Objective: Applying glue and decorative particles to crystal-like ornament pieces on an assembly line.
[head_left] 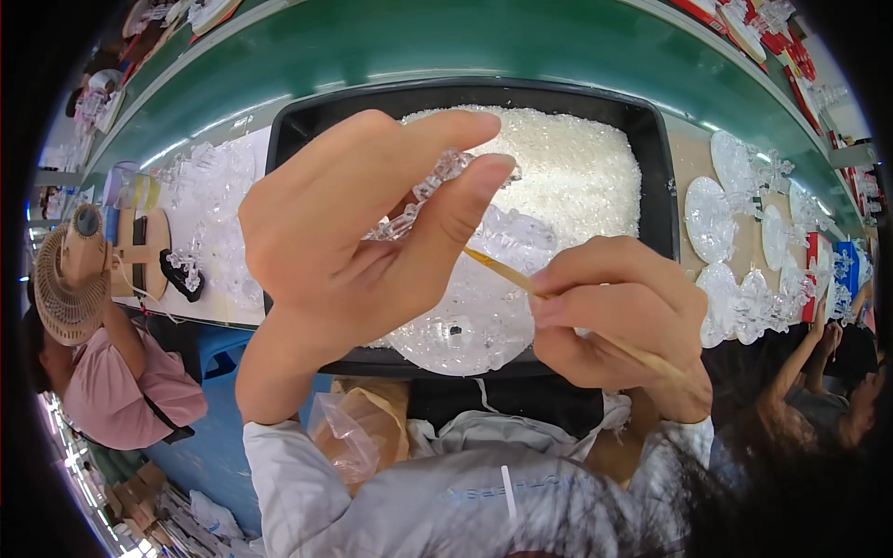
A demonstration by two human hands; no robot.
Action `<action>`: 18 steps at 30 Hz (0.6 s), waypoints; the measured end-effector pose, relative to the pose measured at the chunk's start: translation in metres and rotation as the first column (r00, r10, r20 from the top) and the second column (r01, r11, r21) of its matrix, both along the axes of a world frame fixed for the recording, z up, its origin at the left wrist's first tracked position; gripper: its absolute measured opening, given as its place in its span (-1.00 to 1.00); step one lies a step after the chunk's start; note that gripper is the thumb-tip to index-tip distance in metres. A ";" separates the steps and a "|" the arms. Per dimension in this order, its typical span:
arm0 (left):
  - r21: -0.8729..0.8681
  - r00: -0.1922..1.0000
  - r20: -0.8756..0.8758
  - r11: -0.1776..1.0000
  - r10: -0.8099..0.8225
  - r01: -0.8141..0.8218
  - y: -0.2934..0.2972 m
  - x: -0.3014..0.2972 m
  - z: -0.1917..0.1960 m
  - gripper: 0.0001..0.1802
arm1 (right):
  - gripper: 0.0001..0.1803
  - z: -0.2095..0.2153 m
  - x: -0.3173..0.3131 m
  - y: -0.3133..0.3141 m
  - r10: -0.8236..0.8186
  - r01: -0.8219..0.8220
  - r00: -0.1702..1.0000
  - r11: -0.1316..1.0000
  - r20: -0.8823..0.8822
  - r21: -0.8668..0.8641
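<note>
My left hand (344,232) is closed around a clear plastic ornament (453,169), holding it above a black tray (662,186). Its round, clear, disc-like base (465,344) hangs below my fingers, tilted toward me. Between the thumb and fingers of my right hand (623,316) is a thin brush (504,271) with a pale wooden handle. The brush's yellowish tip points left and reaches close to the ornament; whether it touches cannot be made out. Fine white sparkling granules (577,153) fill the tray. My left hand hides part of the ornament.
Several clear ornaments with round bases (712,221) stand on the bench to the right. More clear plastic pieces (219,214) are heaped to the left, by a fan (74,279). Co-workers sit at both sides. A green panel (428,42) runs behind the tray.
</note>
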State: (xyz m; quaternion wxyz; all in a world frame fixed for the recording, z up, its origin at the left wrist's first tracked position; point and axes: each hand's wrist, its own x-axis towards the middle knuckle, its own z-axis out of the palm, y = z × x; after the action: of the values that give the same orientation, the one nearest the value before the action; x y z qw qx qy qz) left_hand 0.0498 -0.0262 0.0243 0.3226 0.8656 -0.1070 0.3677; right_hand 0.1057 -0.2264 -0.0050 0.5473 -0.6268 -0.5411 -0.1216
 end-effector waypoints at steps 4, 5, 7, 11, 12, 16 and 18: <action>-0.019 0.998 0.059 0.999 -0.034 0.035 0.000 0.005 -0.005 -0.76 | -0.71 0.001 -0.002 -0.005 0.053 -0.052 0.996 0.999 -0.069 0.013; -0.002 0.997 0.070 0.999 -0.037 0.037 0.000 0.005 -0.006 -0.76 | -0.71 0.001 -0.002 -0.004 0.058 -0.056 0.996 0.998 -0.071 0.017; 0.029 0.997 0.075 0.999 -0.036 0.034 0.002 0.004 -0.006 -0.76 | -0.70 0.003 -0.002 -0.002 0.123 -0.128 0.986 0.991 -0.115 -0.037; 0.093 0.994 0.096 0.995 -0.049 0.040 0.001 0.006 -0.002 -0.76 | -0.68 0.010 -0.001 -0.011 0.147 -0.164 0.973 0.983 -0.179 -0.086; 0.095 0.994 0.098 0.995 -0.046 0.036 0.001 0.005 -0.003 -0.76 | -0.67 0.009 -0.002 -0.011 0.148 -0.165 0.972 0.983 -0.180 -0.082; 0.125 0.993 0.106 0.992 -0.047 0.033 0.004 0.002 -0.005 -0.74 | -0.64 0.003 -0.004 -0.008 0.146 -0.164 0.973 0.983 -0.180 -0.087; 0.144 0.994 0.097 0.989 -0.049 0.035 0.005 0.003 -0.005 -0.74 | -0.63 0.005 -0.001 -0.010 0.178 -0.195 0.966 0.977 -0.185 -0.081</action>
State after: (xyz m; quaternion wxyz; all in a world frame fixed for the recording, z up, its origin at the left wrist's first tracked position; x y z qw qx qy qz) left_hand 0.0527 -0.0215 0.0192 0.2619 0.8645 -0.1671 0.3952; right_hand 0.1050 -0.2364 0.0002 0.5706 -0.6075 -0.5524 0.0135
